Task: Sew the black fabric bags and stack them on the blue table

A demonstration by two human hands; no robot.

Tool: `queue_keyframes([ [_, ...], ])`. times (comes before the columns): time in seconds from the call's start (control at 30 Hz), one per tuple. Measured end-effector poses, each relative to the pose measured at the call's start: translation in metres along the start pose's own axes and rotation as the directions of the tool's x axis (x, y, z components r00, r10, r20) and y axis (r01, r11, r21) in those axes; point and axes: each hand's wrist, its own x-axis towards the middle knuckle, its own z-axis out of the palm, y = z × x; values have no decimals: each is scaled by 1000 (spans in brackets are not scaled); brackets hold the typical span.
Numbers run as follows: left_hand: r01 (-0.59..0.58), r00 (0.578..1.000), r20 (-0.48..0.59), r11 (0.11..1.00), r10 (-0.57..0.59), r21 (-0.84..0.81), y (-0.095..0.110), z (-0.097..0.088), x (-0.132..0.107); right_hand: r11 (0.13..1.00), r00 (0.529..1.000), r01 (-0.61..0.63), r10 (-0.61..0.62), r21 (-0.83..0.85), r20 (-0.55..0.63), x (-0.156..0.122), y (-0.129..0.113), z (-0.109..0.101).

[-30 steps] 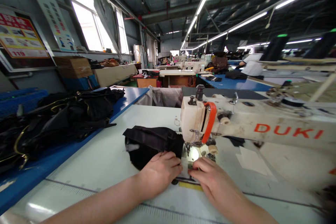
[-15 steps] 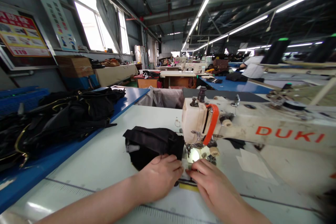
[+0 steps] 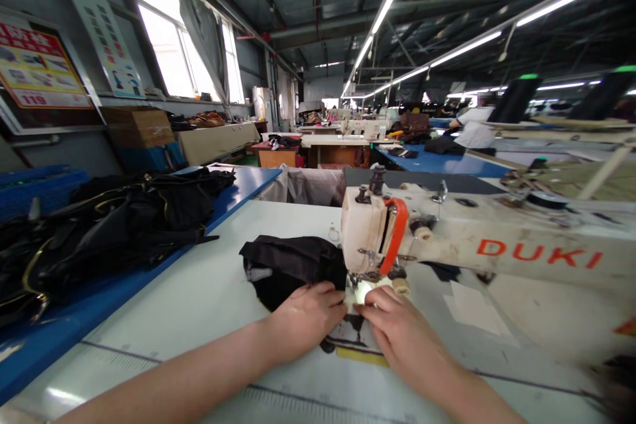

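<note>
A black fabric piece [image 3: 298, 262], with a grey zipper pull near its left edge, lies on the pale sewing table left of the needle. My left hand [image 3: 311, 318] rests on its near right edge, fingers curled and pressed down. Close to the needle, my right hand [image 3: 395, 321] has thumb and fingers pinched together. A small whitish piece [image 3: 350, 301] shows between my fingertips, largely hidden. The sewing machine [image 3: 365, 232] has a lit lamp by its needle, just beyond my fingers. Dark marks show on the metal plate [image 3: 354, 329] below my hands.
Black bags or garments with gold zippers [image 3: 124, 225] are heaped on a blue table [image 3: 69, 324] to the left. White paper pieces [image 3: 477, 308] lie under the machine arm. Dark thread cones [image 3: 517, 99] stand at right. Further back, a person in white [image 3: 477, 129] is among other tables.
Both hands have moved slightly away from me, toward the needle, with the fabric's near edge. More of the metal plate now shows, and the whitish piece is less visible.
</note>
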Motion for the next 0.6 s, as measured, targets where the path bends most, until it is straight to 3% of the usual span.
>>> queue_keyframes([
  [0.23,-36,999,-9,997,36,-65,-10,10,13,999,999,-42,42,-25,-11,3,5,-1],
  [0.6,5,1000,6,992,-5,-126,-9,8,14,998,998,-55,54,-40,-20,1,5,2],
])
